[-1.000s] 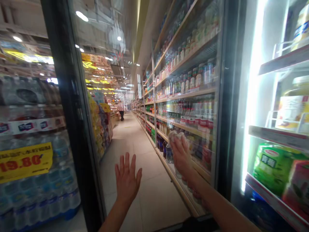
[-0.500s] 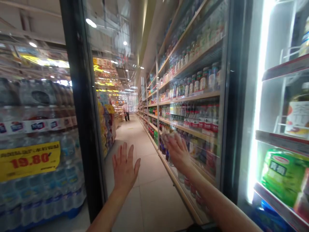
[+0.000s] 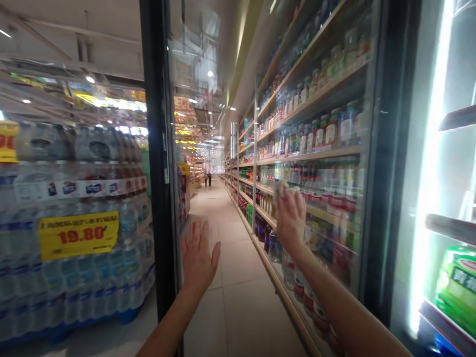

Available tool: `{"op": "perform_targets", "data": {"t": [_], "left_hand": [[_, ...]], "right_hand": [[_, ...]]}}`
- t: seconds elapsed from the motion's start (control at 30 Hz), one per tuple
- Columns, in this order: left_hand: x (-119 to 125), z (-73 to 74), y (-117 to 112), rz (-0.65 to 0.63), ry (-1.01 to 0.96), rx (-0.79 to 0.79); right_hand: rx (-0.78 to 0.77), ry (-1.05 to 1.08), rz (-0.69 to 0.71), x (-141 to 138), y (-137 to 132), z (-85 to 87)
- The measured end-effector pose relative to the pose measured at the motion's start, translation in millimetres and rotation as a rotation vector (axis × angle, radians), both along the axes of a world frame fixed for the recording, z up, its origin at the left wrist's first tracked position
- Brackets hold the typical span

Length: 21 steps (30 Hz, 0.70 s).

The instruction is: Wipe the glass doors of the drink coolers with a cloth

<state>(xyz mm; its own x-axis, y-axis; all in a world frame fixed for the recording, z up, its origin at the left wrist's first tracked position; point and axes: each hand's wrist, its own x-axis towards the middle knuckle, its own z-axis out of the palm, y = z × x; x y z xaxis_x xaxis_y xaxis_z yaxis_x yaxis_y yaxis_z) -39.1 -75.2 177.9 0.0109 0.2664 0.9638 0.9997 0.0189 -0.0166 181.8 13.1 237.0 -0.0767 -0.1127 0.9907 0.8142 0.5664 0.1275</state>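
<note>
A glass cooler door (image 3: pixel 327 238) with a black frame (image 3: pixel 158 148) stands open before me, and shelves of bottles show through or in its pane. My left hand (image 3: pixel 201 255) lies flat against the glass near the left frame, its fingers stretched out and holding nothing. Farther right and higher, my right hand (image 3: pixel 292 220) presses a pale crumpled cloth (image 3: pixel 279 191) to the pane. Its fingers are slightly blurred and cover part of the cloth.
Lit cooler shelves (image 3: pixel 446 228) are at the right, with a green package (image 3: pixel 459 287) on one. Stacked packs of bottled drinks (image 3: pixel 85 277) with a yellow price sign (image 3: pixel 78 235) stand left of the door. Down the aisle, a distant person (image 3: pixel 209 179) is visible.
My right hand and the cloth have moved up on the glass. The view has turned left, so the door and shelves sit farther right. My left hand stays flat on the pane.
</note>
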Motion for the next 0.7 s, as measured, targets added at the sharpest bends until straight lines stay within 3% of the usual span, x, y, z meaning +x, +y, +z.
{"op": "perform_targets", "data": {"t": [0.1, 0.23, 0.3, 0.43, 0.5, 0.63, 0.7], "left_hand": [[-4, -0.3, 0, 0.028, -0.032, -0.004], [-12, 3.0, -9, 0.007, 0.003, -0.031], [-21, 7.2, -17, 0.002, 0.02, 0.006], [-38, 16.8, -33, -0.043, 0.038, 0.089], [-43, 20.1, -37, -0.065, 0.037, 0.104], [-51, 22.4, -39, -0.044, -0.021, 0.119], [-55, 23.5, -39, -0.039, -0.039, 0.114]], "right_hand": [[-0.027, 0.139, -0.007, -12, 1, 8.8], [0.025, -0.346, 0.066, -60, -16, -13.3], [0.061, -0.465, 0.099, -78, -21, -14.7], [-0.021, -0.058, 0.093, -102, -21, 10.5], [-0.058, -0.037, 0.122, -122, -27, 15.5], [0.029, -0.472, 0.182, -166, -45, -3.1], [0.088, -0.577, 0.178, -168, -46, -6.0]]}}
